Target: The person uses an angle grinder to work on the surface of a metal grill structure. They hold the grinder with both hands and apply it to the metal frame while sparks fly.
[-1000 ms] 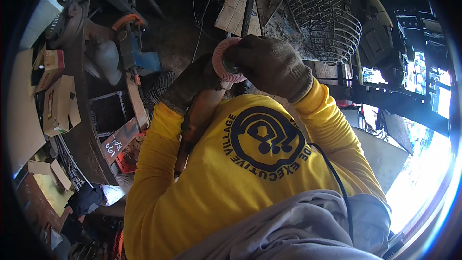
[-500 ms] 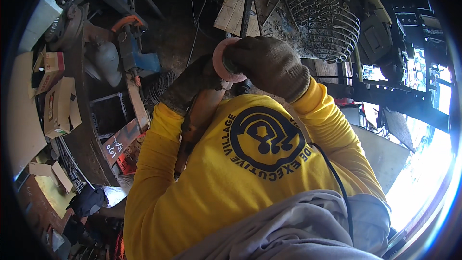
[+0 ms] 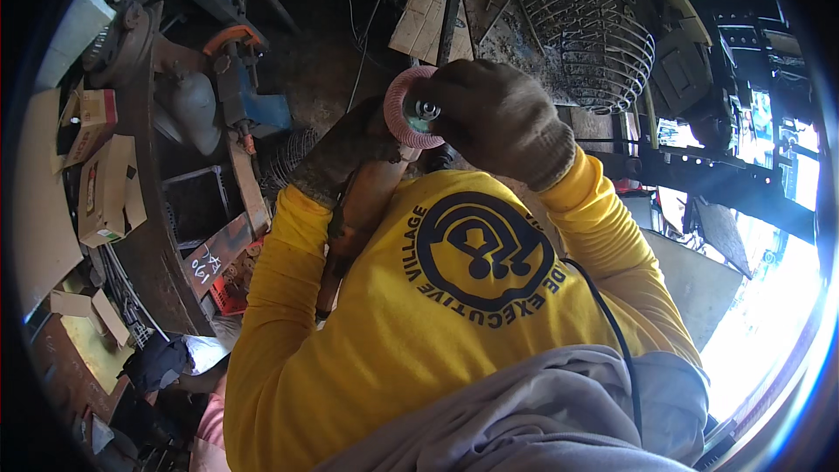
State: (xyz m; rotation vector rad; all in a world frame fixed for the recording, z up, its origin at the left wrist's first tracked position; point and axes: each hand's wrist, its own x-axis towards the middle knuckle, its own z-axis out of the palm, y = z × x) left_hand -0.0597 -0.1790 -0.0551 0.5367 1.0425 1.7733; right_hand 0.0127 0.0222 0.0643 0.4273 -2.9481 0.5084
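Note:
An angle grinder with an orange body point(image 3: 367, 201) is held upright against my chest, its pinkish-red ridged disc point(image 3: 398, 114) facing up. My left hand point(image 3: 345, 156), in a dark work glove, is closed round the grinder near its head, left of the disc; its fingers are partly hidden behind the disc. From the right, my gloved right hand point(image 3: 502, 118) grips the disc's right side, with fingers bent over its edge. A metal nut point(image 3: 427, 109) shows at the disc's centre, beside the right fingertips.
A curved wire-rod rack point(image 3: 603, 61) lies on the dirty surface at the far right. A wooden board point(image 3: 424, 17) lies beyond my hands. To the left are a blue vise point(image 3: 253, 109), cardboard boxes point(image 3: 109, 192) and a red crate point(image 3: 232, 293). A black cord point(image 3: 612, 315) runs down my right side.
My right hand has shifted slightly right on the disc, uncovering the centre nut. The left hand keeps its hold. Pink cloth has come into view at the lower left.

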